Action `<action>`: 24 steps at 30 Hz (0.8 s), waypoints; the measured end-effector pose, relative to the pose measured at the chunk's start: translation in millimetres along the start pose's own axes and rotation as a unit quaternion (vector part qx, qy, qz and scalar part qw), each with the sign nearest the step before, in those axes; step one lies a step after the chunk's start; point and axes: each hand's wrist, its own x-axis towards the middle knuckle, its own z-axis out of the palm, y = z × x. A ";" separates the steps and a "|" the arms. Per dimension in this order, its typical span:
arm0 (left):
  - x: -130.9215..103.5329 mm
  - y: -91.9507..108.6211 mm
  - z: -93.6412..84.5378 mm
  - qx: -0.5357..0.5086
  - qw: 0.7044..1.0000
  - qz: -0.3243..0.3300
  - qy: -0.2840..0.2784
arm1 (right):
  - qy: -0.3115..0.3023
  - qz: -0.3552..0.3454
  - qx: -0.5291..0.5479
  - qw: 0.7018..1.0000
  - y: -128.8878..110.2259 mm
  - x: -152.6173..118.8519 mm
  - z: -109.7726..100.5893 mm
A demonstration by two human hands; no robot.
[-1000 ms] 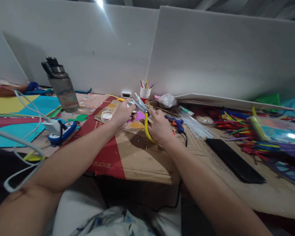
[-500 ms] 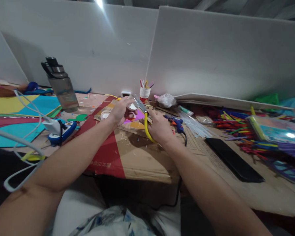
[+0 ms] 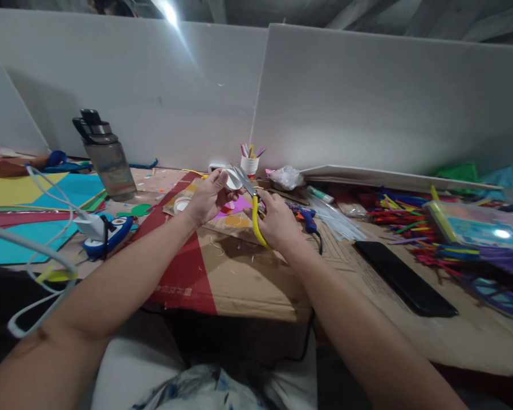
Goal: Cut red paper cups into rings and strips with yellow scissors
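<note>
My left hand (image 3: 208, 200) is raised over the cardboard (image 3: 248, 279), its fingers closed on a white piece (image 3: 233, 179) held up between thumb and fingertips. My right hand (image 3: 277, 221) grips the scissors (image 3: 247, 181) by their yellow handle, fingers wrapped round it, with the blades pointing up and to the left, right at the edge of the white piece. The blades look slightly parted, though they are too small and blurred for me to be sure, and I cannot tell whether they touch the piece.

Below my hands, a purple sheet (image 3: 235, 206) lies on the cardboard, and a white ring (image 3: 182, 205) sits just beside my left wrist. Behind the scissors stands a cup (image 3: 249, 165) with pens or sticks upright in it, and a small white device (image 3: 216, 167) is to its left. To the right of my right hand lies the glue gun (image 3: 308, 220), its dark cord curving down toward me, with clear sticks (image 3: 336, 219) beside it. Farther right are my phone (image 3: 404, 278), lying flat and dark, a heap of coloured strips (image 3: 410, 219) and a clear box (image 3: 479, 223). On my left, the bottle (image 3: 110, 162) stands behind a blue-and-white gadget (image 3: 111, 238), near coloured sheets (image 3: 29, 236) spread on the table (image 3: 156, 181).
</note>
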 end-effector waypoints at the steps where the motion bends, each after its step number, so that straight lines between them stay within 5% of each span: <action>1: -0.3 0.4 0.3 0.002 1.000 -0.006 -0.006 | 0.005 -0.003 0.005 1.000 0.6 0.0 0.3; 16: 0.7 0.5 -3.1 -0.006 1.000 -0.018 -0.004 | -0.014 0.009 -0.053 0.998 -2.7 -1.2 -3.6; 24: 2.8 5.5 -1.0 0.001 0.998 -0.038 0.057 | -0.018 0.001 -0.054 0.998 -3.1 -1.0 -2.0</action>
